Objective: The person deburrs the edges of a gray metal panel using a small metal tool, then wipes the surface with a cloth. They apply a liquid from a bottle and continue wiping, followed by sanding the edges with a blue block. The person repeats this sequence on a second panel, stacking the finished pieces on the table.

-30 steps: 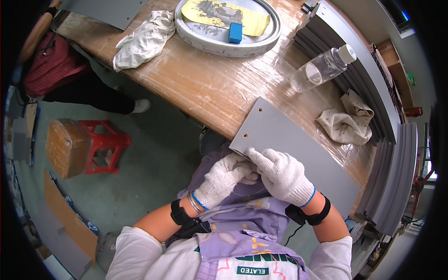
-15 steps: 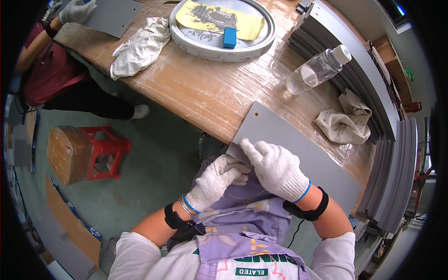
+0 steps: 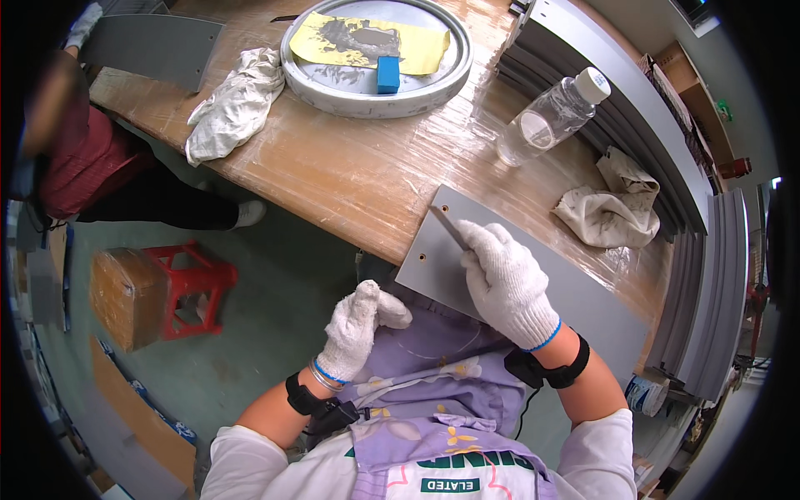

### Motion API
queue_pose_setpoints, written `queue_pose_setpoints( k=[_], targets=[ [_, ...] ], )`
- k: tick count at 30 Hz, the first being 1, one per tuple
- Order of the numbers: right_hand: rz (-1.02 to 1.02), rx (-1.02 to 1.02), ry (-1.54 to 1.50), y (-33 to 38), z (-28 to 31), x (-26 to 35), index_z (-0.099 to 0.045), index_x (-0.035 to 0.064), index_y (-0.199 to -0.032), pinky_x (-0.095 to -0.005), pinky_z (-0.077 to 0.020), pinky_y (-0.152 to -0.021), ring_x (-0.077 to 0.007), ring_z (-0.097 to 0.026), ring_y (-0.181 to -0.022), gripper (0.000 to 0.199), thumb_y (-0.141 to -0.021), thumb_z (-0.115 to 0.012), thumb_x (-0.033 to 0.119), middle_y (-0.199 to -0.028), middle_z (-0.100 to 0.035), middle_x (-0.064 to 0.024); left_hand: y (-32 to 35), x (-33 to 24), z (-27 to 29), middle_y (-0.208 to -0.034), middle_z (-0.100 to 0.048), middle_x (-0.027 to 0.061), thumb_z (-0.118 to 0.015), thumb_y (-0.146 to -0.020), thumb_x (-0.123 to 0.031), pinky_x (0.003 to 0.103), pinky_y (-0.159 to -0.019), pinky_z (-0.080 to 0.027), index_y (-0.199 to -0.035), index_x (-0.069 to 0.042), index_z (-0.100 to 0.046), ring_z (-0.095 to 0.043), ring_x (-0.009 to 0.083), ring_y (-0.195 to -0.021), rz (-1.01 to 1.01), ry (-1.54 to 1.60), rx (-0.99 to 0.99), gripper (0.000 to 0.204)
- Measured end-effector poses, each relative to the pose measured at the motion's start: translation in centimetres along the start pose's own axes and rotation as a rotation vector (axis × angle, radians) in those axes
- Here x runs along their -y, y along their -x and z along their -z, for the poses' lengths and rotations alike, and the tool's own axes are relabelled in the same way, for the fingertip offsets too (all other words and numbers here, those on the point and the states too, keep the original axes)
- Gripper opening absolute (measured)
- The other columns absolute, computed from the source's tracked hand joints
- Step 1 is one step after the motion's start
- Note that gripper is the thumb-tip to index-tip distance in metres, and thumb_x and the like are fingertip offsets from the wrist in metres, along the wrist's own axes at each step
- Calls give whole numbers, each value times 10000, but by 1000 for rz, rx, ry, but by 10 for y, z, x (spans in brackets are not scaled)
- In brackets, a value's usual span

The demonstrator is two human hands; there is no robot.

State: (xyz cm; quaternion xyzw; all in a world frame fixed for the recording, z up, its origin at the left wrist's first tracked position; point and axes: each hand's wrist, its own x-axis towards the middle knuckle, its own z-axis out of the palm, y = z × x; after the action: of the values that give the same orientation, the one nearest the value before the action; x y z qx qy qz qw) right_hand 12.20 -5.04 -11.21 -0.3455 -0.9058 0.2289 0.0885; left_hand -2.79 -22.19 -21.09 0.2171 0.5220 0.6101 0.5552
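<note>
A flat grey panel [image 3: 583,292] lies on the wooden table [image 3: 350,183], its near corner over the table's edge. My right hand [image 3: 504,279], in a white knit glove, rests on the panel and grips a thin metal blade [image 3: 450,227] that points toward the panel's far left corner. My left hand [image 3: 358,325], gloved too, is curled shut just below the panel's near edge, above my lap. It is off the panel, with nothing seen in it.
A clear plastic bottle [image 3: 550,117] and a dirty rag [image 3: 612,204] lie beyond the panel. A round grey tray [image 3: 333,79] holds yellow paper and a blue block [image 3: 387,75]. White cloth [image 3: 233,100], stacked grey panels [image 3: 633,108], a red stool [image 3: 196,283], another person [image 3: 75,167] at left.
My left hand has come off the panel and dropped down to the left. My right hand has slid further up the panel with the blade.
</note>
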Motion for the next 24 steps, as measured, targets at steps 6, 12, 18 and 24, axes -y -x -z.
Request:
queue_pose_setpoints(
  k=[6, 12, 18, 24],
  targets=[
    [145, 145, 44, 20, -18, 11, -616, 79, -1091, -417, -555, -772, -289, -672, -914, 227, -877, -573, 141, -962, -649, -107, -12, -11, -1, -779, -634, 57, -510, -1062, -256, 321, -787, -552, -1291, 0, -540, -632, 139, -771, -309, -114, -286, 345],
    [-154, -279, 140, 69, -22, -35, -647, 82, -1031, -381, -540, -691, -261, -644, -793, 203, -832, -630, 120, -819, -608, -86, -10, -31, -27, -1156, -615, 98, -496, -1049, -194, 340, -917, -520, -1470, -13, -411, -597, 171, -1024, -600, -336, -256, 466],
    [-823, -707, 372, 229, 51, -167, -668, 83, -1064, -447, -559, -764, -366, -671, -854, 192, -895, -636, 169, -924, -664, -163, -1, -29, -53, -1313, -572, 111, -464, -1057, -119, 371, -1060, -470, -1497, -13, -379, -568, 188, -1196, -609, -462, -125, 460],
    [-1012, -1015, 421, 305, 79, -216, -659, 57, -1083, -472, -555, -789, -373, -670, -881, 208, -912, -622, 171, -973, -678, -177, -9, -11, -113, -1425, -505, 146, -556, -1020, -141, 397, -1118, -398, -1462, 30, -422, -504, 251, -1304, -660, -773, 82, 493]
  ],
)
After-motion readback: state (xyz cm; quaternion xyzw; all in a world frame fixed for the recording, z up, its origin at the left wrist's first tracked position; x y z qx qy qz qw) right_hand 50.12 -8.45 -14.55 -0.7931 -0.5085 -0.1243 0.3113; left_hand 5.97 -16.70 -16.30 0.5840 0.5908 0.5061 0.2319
